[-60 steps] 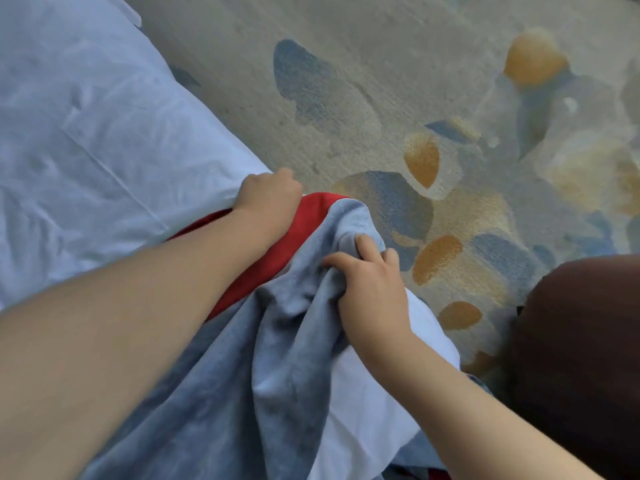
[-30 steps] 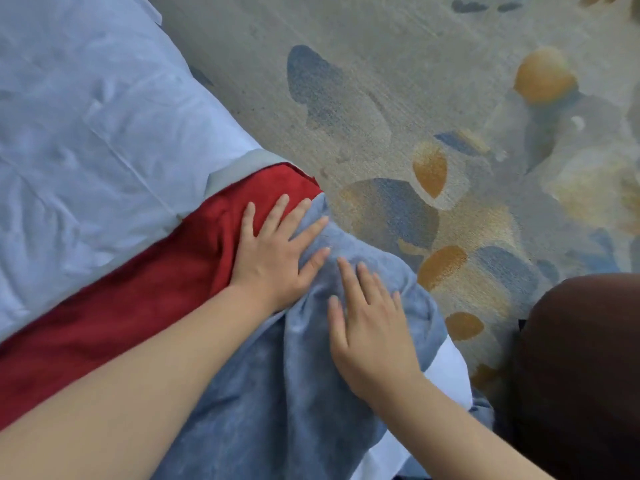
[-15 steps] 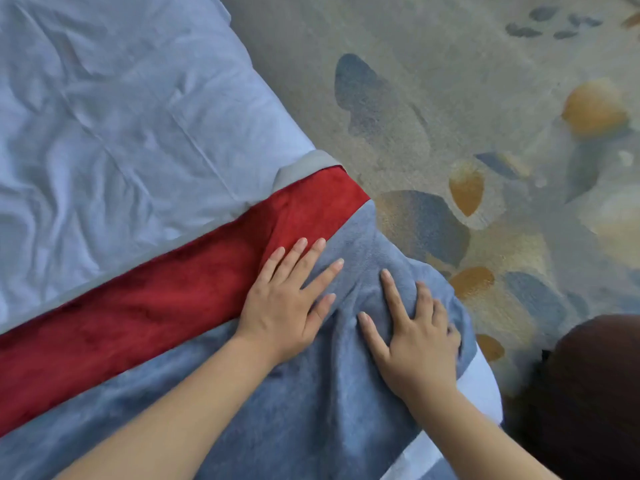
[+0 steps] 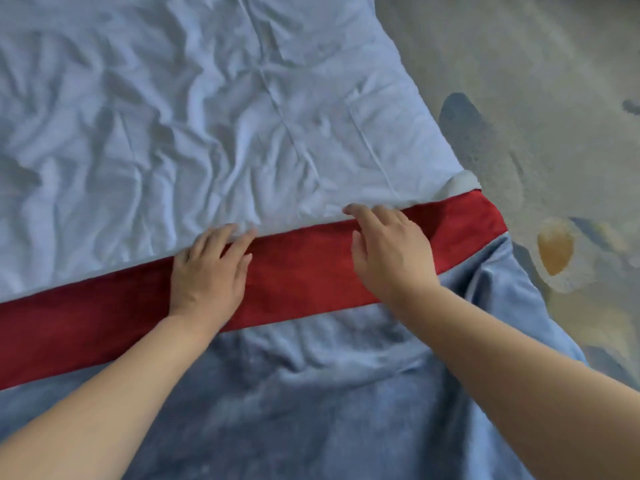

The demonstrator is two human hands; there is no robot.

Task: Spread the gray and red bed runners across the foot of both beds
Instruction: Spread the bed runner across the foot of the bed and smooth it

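Observation:
A bed runner lies across the near end of a bed with a wrinkled white sheet [image 4: 207, 116]. Its red band [image 4: 304, 271] runs from the left edge to the bed's right side, and its gray part [image 4: 311, 393] covers the foreground and hangs over the right edge. My left hand [image 4: 207, 268] lies flat on the red band, fingertips at the band's far edge by the sheet. My right hand [image 4: 388, 251] rests palm down on the red band further right, fingers spread and reaching the sheet.
Patterned carpet [image 4: 536, 116] with blue and orange patches runs along the bed's right side. A white corner of bedding [image 4: 460, 183] sticks out just beyond the red band at the bed's edge.
Both hands have moved from the gray part at the bed's corner up onto the red band, further in from the edge. The view has swung left and up over the bed.

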